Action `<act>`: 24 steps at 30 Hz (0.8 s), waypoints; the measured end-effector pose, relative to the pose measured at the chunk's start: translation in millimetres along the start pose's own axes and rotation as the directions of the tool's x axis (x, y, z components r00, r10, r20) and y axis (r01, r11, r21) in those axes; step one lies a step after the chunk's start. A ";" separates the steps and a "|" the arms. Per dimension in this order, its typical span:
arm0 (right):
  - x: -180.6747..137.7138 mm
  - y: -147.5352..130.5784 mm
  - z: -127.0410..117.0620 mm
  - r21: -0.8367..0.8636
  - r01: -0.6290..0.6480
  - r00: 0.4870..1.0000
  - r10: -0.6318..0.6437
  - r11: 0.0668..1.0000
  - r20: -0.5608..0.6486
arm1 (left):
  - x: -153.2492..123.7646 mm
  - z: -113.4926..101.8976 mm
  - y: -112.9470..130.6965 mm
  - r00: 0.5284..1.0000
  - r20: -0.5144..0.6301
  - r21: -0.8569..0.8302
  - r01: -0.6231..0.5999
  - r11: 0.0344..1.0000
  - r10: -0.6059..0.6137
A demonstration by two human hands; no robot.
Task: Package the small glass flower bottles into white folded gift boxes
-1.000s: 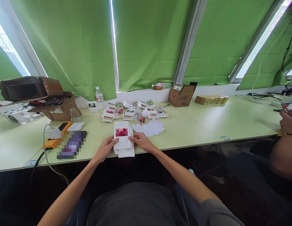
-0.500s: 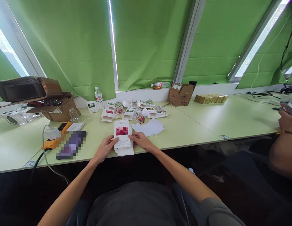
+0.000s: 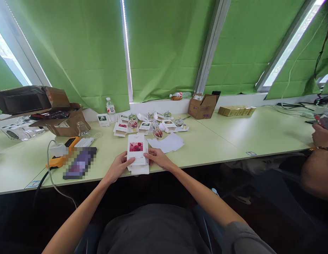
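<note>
Two hands, one left hand (image 3: 118, 168) and one right hand (image 3: 161, 159), both occupied. By each, one side edge of a white carton (image 3: 136, 150) is pinched, thumb on the printed face, fingers partly hidden; the right thumb is set slightly higher. Carton: held directly between the hands, over the table (image 3: 222, 141) near its front edge, red picture upward, white flap (image 3: 140, 170) projecting toward the body. By the two-sided grip it is probably kept square, the print left uncovered. Just beyond the right hand: white sheets (image 3: 167, 143), overlapped. Farther out: small opened boxes (image 3: 120, 129) and round clear containers (image 3: 158, 133), closely grouped, presumably to be kept within reach. At the back: one upright bottle (image 3: 111, 111); one brown cardboard box (image 3: 202, 108), flaps raised.
</note>
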State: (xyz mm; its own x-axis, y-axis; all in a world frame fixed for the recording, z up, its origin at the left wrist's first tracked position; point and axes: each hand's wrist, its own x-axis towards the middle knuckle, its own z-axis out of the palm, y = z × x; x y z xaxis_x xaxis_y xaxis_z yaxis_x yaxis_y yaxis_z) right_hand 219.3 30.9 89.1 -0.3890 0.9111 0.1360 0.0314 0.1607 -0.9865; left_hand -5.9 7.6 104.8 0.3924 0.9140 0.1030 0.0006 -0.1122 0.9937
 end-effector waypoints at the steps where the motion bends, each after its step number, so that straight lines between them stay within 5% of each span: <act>1: 0.0 0.4 0.1 0.002 -0.006 1.000 0.006 1.000 -0.004 | 0.1 -0.2 -0.5 1.000 0.001 -0.003 -0.003 1.000 0.003; 14: 0.8 1.7 1.3 -0.023 -0.008 0.999 0.007 1.000 -0.035 | 3.4 0.4 1.8 1.000 0.005 -0.054 0.005 0.999 -0.005; 24: -0.4 1.2 3.3 0.027 0.031 0.998 -0.029 0.999 -0.051 | 19.9 3.7 1.6 0.989 -0.056 -0.023 0.134 0.991 -0.136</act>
State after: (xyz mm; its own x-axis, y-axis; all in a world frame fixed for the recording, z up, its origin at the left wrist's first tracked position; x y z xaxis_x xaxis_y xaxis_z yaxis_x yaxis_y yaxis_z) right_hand 216.5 29.6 87.5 -0.3422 0.9242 0.1694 -0.0051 0.1784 -0.9839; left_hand 5.3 24.2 108.3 0.3365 0.9412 -0.0304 0.0324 0.0206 0.9993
